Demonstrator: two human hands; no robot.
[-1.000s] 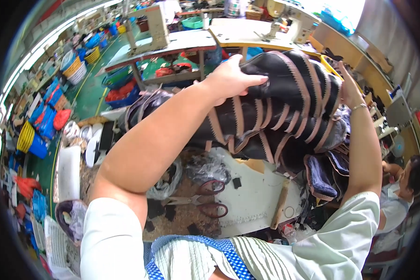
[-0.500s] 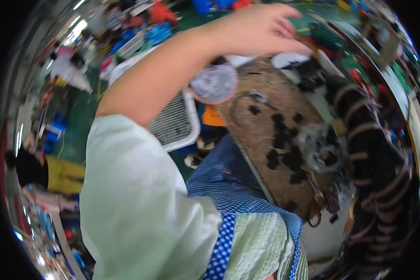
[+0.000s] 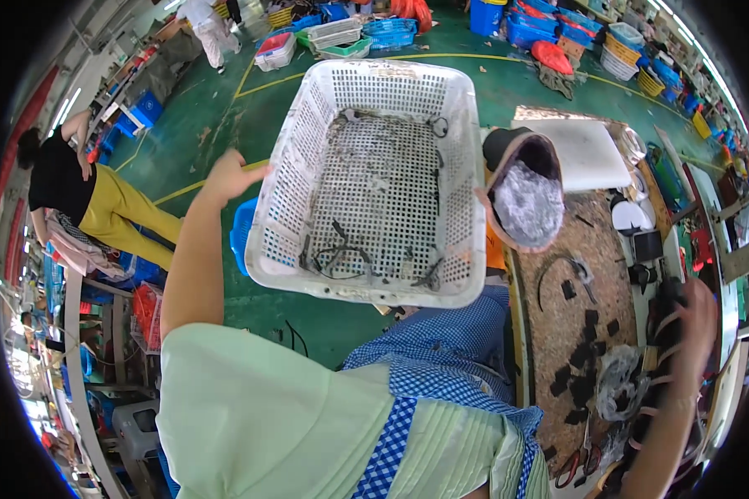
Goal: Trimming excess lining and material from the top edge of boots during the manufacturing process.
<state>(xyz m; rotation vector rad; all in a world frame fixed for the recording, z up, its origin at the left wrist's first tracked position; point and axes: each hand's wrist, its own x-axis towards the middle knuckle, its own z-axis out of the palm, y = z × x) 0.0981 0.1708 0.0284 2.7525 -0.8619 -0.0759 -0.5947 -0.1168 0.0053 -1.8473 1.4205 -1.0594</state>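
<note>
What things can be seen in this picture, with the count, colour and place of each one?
White perforated plastic basket: one, white, centre, above the lap; a few dark strap scraps lie in its bottom.
Pink-rimmed bowl-shaped container: one, pink rim with crumpled clear plastic inside, right of the basket.
Brown work table: one, brown, right side; small black cut pieces lie on it.
White flat board: one, white, far end of the table.
Red-handled scissors: one pair, red handles, near edge of the table.
Blue plastic crates: several, blue, far floor.
Person in black top and yellow trousers: one, left side, on the green floor.
Left hand: open, at the basket's left rim.
Right hand: on a bundle of black straps, far right.
</note>
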